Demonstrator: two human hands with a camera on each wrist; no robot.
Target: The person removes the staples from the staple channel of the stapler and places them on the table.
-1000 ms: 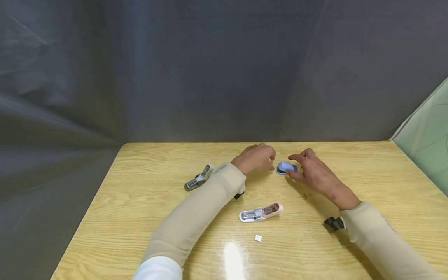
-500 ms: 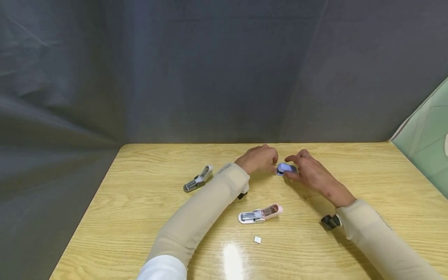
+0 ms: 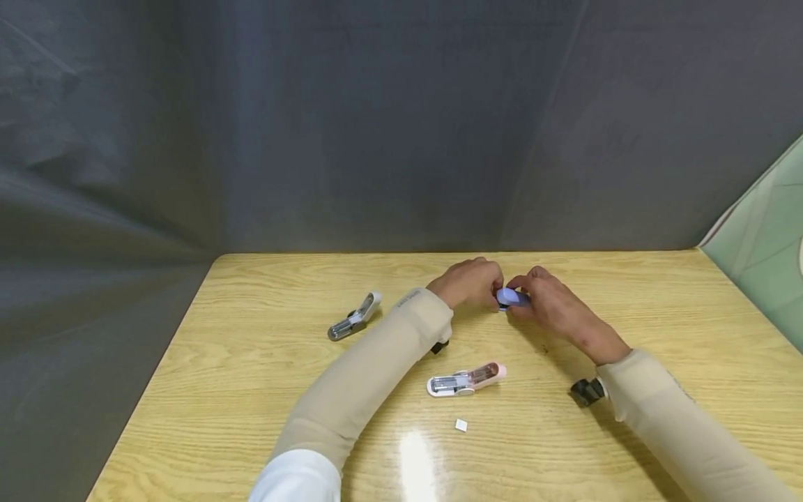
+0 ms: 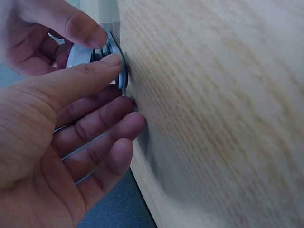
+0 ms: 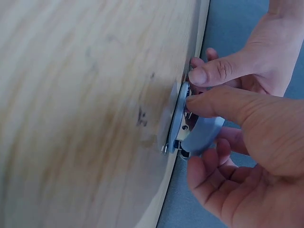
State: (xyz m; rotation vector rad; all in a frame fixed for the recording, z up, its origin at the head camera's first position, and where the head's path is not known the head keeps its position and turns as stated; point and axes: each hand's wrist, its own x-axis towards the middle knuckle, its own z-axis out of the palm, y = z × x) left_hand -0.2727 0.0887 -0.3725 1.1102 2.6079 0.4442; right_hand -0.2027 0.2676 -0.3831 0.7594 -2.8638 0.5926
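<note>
A small blue stapler (image 3: 509, 297) is between my two hands near the back of the table. With thumb and fingers my left hand (image 3: 469, 282) pinches the left end of its base, the thumb (image 4: 110, 61) lying on the base edge in the left wrist view. My right hand (image 3: 555, 301) grips the stapler from the right; its thumb (image 5: 202, 102) reaches in between base and top in the right wrist view. The stapler's blue top (image 5: 205, 135) stands apart from its base (image 5: 178, 116), and the base is close to the tabletop.
A grey-and-white stapler (image 3: 355, 318) lies opened up left of the left forearm. Nearer the front are an opened pink stapler (image 3: 465, 381) and a small white square piece (image 3: 461, 424). A dark curtain (image 3: 401, 125) hangs behind the wooden table (image 3: 207, 390).
My left hand has moved right until its fingers reach the blue stapler and pinch its end. The right hand has shifted slightly left and closed around the stapler.
</note>
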